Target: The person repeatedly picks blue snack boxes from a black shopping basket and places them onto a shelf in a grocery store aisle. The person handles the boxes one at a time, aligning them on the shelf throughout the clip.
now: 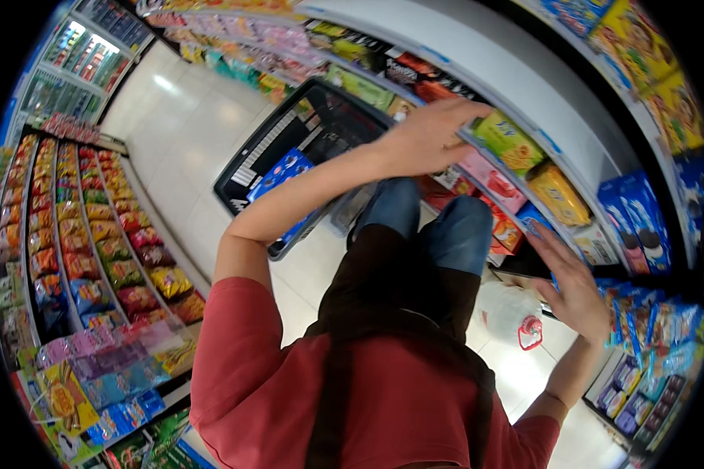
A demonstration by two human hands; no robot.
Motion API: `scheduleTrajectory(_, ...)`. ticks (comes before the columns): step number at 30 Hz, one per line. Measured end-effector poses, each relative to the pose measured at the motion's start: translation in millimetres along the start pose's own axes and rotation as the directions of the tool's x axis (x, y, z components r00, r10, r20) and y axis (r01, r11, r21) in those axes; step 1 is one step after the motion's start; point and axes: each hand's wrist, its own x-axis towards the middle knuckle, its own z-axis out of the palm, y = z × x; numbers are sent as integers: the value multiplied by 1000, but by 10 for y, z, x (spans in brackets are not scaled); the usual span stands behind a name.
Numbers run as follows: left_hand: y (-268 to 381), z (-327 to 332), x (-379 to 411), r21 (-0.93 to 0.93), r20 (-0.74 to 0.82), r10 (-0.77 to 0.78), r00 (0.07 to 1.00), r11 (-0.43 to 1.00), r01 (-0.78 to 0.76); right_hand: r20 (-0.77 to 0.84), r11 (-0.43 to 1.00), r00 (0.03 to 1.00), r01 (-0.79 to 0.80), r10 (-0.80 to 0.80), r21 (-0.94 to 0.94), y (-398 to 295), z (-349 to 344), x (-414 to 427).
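Note:
My left hand reaches to the shelf ahead, its fingertips beside a green snack pack; its grip is hard to make out through blur. Fingers extended, my right hand is at the lower shelf edge, close to a blue pack. Between the hands stand a pink box and a yellow pack. Below the left forearm is a black shopping basket with a blue package inside.
A large clear plastic bottle with a red handle stands on the floor by my legs. Racks of snack bags line the left side. Blue boxes stand on the right shelf. Glass-door coolers are at the far left.

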Motion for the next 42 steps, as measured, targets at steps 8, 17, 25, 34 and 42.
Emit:
scheduleTrajectory(8,-1016,-1387,-1901,115,65,-670,740,741,661,217,990,972,71,-95,118,26,1146,1480)
scheduleTrajectory(17,-1297,-1091,-3674,342,-54,-869,491,446,827,242,936,905,347,-349,52,-641,1943,3226)
scheduleTrajectory(25,-995,-316,-3612,155,-177,-879,442,419,895,235,875,845,481,-480,60,-951,2937,3931)
scheduleTrajectory(34,-1084,-44,-3687,345,-112,-903,416,357,868,239,842,826,537,-511,-57,-1151,3495,4088)
scheduleTrajectory(42,-1107,10,-3633,442,-144,-887,439,339,830,181,855,843,519,-507,-20,-1180,3638,4117)
